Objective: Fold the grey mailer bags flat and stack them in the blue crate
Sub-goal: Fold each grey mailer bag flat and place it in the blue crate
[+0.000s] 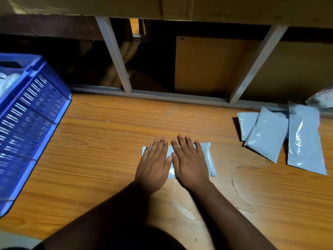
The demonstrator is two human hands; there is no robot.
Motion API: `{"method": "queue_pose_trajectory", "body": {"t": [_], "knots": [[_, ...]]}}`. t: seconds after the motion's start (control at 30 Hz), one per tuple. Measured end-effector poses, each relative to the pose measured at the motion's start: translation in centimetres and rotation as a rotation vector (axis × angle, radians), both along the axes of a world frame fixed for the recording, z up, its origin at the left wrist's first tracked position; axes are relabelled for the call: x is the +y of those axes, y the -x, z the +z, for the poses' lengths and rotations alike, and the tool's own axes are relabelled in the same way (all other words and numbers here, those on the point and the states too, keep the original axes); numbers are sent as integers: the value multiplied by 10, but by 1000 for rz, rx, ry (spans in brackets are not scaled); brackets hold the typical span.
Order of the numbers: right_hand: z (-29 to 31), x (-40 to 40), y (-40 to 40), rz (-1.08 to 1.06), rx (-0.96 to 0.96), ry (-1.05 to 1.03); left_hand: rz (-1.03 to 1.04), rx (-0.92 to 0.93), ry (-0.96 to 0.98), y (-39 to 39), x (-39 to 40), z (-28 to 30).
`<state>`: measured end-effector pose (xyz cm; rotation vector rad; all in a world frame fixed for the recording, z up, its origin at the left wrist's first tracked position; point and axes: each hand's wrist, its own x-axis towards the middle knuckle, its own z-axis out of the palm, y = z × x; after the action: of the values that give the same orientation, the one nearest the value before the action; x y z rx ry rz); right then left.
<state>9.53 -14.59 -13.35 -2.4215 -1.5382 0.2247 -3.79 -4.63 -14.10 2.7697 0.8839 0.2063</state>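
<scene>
A folded grey mailer bag (pixel 209 157) lies on the wooden floor in the middle of the view. My left hand (pixel 155 165) and my right hand (pixel 189 161) lie side by side on top of it, palms down and fingers straight, pressing it flat. Only its right end, its left corner and a strip between my hands show. Three more grey mailer bags (pixel 266 134) lie in a loose pile at the right. The blue crate (pixel 30 112) stands at the left, with pale bags visible inside near its top.
A white metal frame (pixel 115 56) runs along the back of the wooden floor (pixel 100 159), with cardboard boxes (pixel 209 64) behind it. A patterned packet (pixel 322 98) lies at the far right edge. The floor's surface is chipped near my right forearm.
</scene>
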Motion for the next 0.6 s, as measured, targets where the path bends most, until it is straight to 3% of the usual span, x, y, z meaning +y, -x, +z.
{"method": "queue_pose_trajectory", "body": {"t": [0.6], "knots": [[-6, 6, 0, 1, -51, 38, 4, -54, -123, -6, -4, -11]]}}
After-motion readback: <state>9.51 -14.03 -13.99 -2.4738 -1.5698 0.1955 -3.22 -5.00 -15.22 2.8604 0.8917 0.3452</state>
